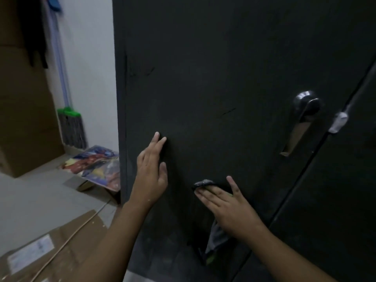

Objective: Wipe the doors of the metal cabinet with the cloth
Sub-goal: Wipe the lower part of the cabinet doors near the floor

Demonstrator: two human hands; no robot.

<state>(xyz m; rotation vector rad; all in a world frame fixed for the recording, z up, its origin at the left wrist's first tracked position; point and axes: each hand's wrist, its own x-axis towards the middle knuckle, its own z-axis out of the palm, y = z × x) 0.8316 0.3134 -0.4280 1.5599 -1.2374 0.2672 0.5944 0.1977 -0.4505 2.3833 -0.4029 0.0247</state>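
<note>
A dark metal cabinet fills the view, and its left door (213, 78) faces me with a silver lever handle (305, 110) near its right edge. My left hand (151, 169) lies flat on the door's lower left part, fingers straight. My right hand (227, 208) presses a dark grey cloth (203, 183) flat against the door below the middle. The cloth's loose end (215, 239) hangs down under my wrist. The right door (345, 190) begins past the seam, where a bit of white tape (338, 122) sticks.
A broom (71, 127) with a green head leans on the white wall at the left. Brown cardboard boxes (24, 110) stand beside it. A colourful printed sheet (97, 165) and flattened cardboard (50, 247) lie on the grey floor by the cabinet's left corner.
</note>
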